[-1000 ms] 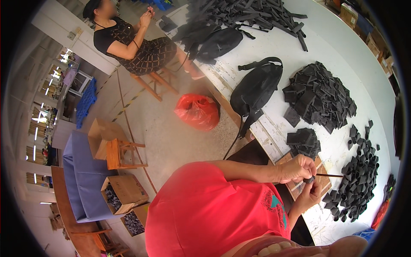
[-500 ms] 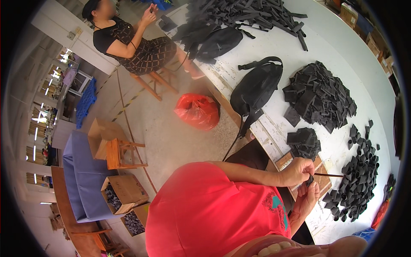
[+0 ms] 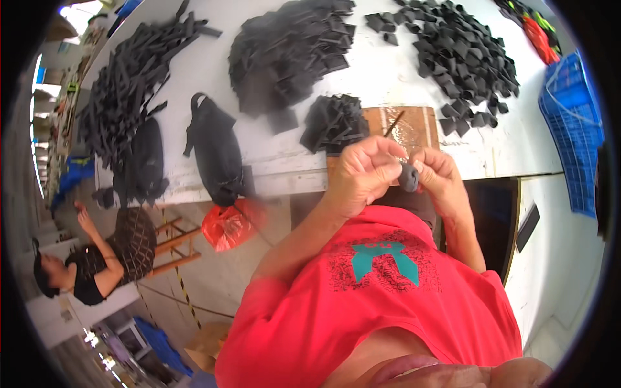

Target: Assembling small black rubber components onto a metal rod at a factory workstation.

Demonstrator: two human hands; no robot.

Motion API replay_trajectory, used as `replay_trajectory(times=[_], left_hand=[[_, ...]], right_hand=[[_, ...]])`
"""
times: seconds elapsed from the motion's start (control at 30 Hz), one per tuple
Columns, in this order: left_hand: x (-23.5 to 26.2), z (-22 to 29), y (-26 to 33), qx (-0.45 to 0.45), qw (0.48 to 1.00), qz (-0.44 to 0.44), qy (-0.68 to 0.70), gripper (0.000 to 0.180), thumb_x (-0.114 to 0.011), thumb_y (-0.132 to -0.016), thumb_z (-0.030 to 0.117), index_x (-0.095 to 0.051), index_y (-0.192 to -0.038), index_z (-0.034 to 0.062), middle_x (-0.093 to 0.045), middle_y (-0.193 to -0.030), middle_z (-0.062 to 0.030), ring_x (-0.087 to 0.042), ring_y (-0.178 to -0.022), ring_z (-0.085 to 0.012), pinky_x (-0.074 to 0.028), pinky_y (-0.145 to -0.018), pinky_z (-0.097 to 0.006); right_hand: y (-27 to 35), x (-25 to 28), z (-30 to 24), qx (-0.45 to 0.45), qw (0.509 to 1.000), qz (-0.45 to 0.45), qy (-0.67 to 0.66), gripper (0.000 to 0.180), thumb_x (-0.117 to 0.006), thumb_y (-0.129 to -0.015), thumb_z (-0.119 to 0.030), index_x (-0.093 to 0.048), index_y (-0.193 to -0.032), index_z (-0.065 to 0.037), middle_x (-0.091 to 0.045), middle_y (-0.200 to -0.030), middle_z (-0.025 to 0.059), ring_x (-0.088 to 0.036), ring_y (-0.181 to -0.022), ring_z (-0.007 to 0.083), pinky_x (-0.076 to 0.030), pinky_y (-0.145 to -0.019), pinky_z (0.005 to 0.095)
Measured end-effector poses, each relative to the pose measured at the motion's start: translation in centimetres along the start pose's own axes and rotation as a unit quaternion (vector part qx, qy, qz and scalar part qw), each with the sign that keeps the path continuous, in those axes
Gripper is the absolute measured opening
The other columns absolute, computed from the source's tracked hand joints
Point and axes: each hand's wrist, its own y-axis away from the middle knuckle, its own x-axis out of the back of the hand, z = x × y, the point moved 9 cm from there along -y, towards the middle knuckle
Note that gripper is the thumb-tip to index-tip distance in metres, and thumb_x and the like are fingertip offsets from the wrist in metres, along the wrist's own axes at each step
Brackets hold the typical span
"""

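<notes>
My left hand (image 3: 365, 176) is closed, its thumb and fingers meeting at a small folded piece of black fabric (image 3: 409, 177). A thin dark brown stick (image 3: 394, 123) juts out from its fingers toward the table. On the other side, my right hand (image 3: 441, 176) pinches the same piece between thumb and fingers. Both hands are close together over the table's front edge. Behind them lies a brown wooden board (image 3: 420, 119) with a shiny, wet-looking patch. Left of the board sits a small pile of flat black pieces (image 3: 333, 121).
Folded black loops (image 3: 462, 55) heap at the far right of the white table (image 3: 284, 161). Larger piles of black pieces (image 3: 288, 55) and strips (image 3: 132, 71) spread leftward, near a black bag (image 3: 217, 155). A blue crate (image 3: 572, 129) stands right; another person (image 3: 97, 258) sits left.
The view has swung round, so the table now spans the top and the other person appears lower left. My hands stay together at the black fabric piece, the stick still in the left.
</notes>
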Motion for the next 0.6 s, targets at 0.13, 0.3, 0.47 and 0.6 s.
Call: replay_trajectory(times=[0.13,0.3,0.47,0.6], left_hand=[[-2.0,4.5,-1.9,-0.099,0.993,-0.026,0.053,0.013,-0.054,-0.084,0.001,-0.053,-0.097,-0.0009,-0.055,-0.065,-0.0012,-0.035,-0.038,-0.0027,-0.024,-0.034,-0.018],[1.8,1.7,-3.9,-0.012,0.994,0.057,0.092,0.013,-0.048,-0.089,0.003,-0.055,-0.100,0.0017,-0.054,-0.067,-0.0018,-0.036,-0.042,-0.0039,-0.028,-0.041,-0.018],[2.5,1.6,-3.7,-0.057,0.997,0.044,0.036,0.012,-0.050,-0.089,0.003,-0.054,-0.101,0.0022,-0.053,-0.069,-0.0015,-0.035,-0.043,-0.0039,-0.028,-0.041,-0.018],[0.9,2.1,-3.6,-0.054,0.998,0.032,0.030,0.011,-0.051,-0.089,0.004,-0.054,-0.100,0.0016,-0.055,-0.071,-0.0021,-0.037,-0.043,-0.0033,-0.029,-0.040,-0.019]], right_hand=[[-2.1,-0.8,-7.2,0.104,0.991,0.000,0.080,0.023,-0.059,-0.086,-0.021,-0.057,-0.073,-0.003,-0.048,-0.063,-0.0046,-0.039,-0.057,0.0029,-0.029,-0.050,0.0192],[-6.6,0.5,-2.7,0.029,0.999,-0.033,0.009,0.028,-0.059,-0.087,-0.028,-0.056,-0.072,-0.005,-0.047,-0.058,-0.0029,-0.039,-0.051,0.0047,-0.030,-0.047,0.0194],[-6.4,0.0,-0.2,0.013,0.994,-0.058,-0.087,0.027,-0.059,-0.088,-0.029,-0.056,-0.073,-0.006,-0.047,-0.056,-0.0030,-0.040,-0.050,0.0046,-0.031,-0.046,0.0186],[-6.6,0.2,-1.9,0.014,0.993,-0.095,-0.065,0.028,-0.060,-0.086,-0.031,-0.057,-0.074,-0.006,-0.047,-0.056,-0.0030,-0.041,-0.051,0.0047,-0.033,-0.047,0.0186]])
